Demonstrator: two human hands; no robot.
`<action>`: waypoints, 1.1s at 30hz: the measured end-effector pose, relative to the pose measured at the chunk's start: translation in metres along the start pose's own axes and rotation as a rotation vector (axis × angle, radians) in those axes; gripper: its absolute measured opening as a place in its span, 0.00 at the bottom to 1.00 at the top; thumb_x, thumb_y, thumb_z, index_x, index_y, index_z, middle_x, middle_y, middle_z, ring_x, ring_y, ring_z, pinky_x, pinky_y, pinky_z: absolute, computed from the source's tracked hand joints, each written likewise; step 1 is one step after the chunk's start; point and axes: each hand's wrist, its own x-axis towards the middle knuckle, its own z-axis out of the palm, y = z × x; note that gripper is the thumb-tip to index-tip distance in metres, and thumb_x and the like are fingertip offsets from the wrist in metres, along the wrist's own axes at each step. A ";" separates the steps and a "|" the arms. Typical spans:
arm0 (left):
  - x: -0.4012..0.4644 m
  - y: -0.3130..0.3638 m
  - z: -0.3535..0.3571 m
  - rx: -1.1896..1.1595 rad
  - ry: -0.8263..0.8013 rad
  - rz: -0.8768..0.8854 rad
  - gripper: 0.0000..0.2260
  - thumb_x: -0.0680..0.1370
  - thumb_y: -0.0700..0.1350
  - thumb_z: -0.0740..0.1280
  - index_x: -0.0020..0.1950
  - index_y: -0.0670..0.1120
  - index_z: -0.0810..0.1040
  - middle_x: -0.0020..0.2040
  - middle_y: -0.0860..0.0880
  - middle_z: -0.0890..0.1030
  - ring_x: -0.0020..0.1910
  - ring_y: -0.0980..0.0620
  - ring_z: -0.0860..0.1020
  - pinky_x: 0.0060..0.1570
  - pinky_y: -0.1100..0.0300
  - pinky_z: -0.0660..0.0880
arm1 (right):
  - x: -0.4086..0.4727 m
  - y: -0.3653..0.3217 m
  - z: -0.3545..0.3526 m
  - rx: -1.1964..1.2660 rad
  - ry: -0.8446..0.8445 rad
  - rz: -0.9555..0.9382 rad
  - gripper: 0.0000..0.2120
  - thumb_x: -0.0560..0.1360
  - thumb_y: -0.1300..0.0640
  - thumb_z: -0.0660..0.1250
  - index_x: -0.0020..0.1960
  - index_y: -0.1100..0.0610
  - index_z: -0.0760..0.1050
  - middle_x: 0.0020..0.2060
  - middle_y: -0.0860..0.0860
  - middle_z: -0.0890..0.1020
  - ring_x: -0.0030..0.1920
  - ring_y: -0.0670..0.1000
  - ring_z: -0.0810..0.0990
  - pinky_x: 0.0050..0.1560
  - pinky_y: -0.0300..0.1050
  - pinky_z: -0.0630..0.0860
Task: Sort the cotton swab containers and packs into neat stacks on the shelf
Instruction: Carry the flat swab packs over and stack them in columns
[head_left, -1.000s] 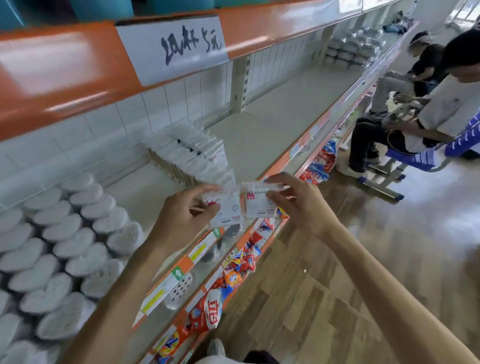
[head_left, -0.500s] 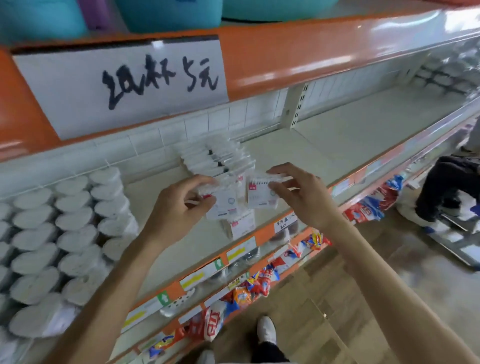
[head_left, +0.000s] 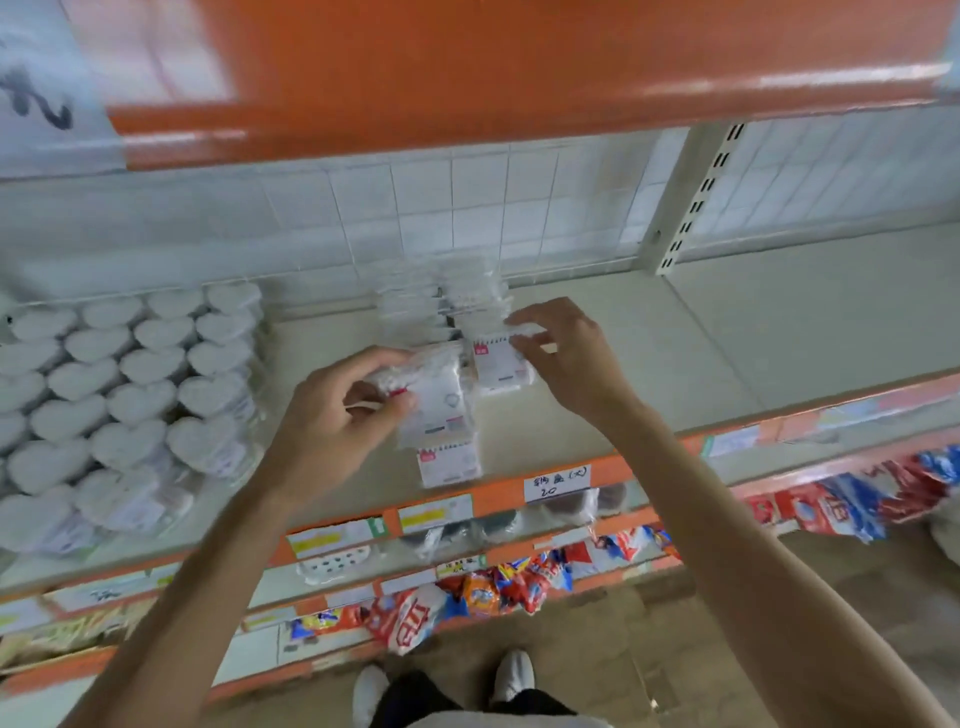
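Mid-frame, my left hand (head_left: 337, 415) is pinching a swab pack (head_left: 434, 402); my right hand (head_left: 563, 353) is holding another pack (head_left: 498, 364) by its top edge, seemingly, through blur.

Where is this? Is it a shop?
Probably a shop. Price labels line the orange shelf edge, heart-shaped swab containers stand in rows, and snack bags hang below.

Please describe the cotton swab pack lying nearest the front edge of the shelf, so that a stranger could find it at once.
Find the beige shelf with the orange front rail. Right of the heart-shaped containers, below the left hand, lies one flat pack. It alone is untouched and closest to the rail, with a small red mark in its upper left corner.
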 end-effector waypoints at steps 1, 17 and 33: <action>-0.006 0.000 0.002 -0.001 0.011 -0.019 0.11 0.77 0.42 0.72 0.59 0.49 0.81 0.50 0.62 0.83 0.41 0.59 0.82 0.44 0.71 0.74 | 0.000 0.004 0.008 -0.035 -0.012 -0.023 0.09 0.80 0.58 0.68 0.59 0.53 0.82 0.58 0.52 0.77 0.44 0.49 0.83 0.50 0.42 0.80; -0.034 0.022 0.027 -0.097 0.164 -0.089 0.13 0.77 0.40 0.72 0.56 0.56 0.80 0.49 0.60 0.83 0.43 0.57 0.81 0.44 0.70 0.75 | -0.010 0.031 0.022 -0.107 -0.034 -0.081 0.10 0.79 0.54 0.69 0.59 0.49 0.82 0.63 0.48 0.74 0.43 0.49 0.84 0.48 0.49 0.80; 0.032 0.064 0.061 0.146 0.126 0.136 0.11 0.74 0.40 0.75 0.55 0.48 0.83 0.47 0.58 0.83 0.43 0.59 0.82 0.45 0.69 0.79 | -0.020 -0.029 -0.073 -0.063 -0.073 -0.367 0.20 0.75 0.55 0.74 0.66 0.52 0.78 0.54 0.49 0.83 0.48 0.46 0.83 0.54 0.45 0.81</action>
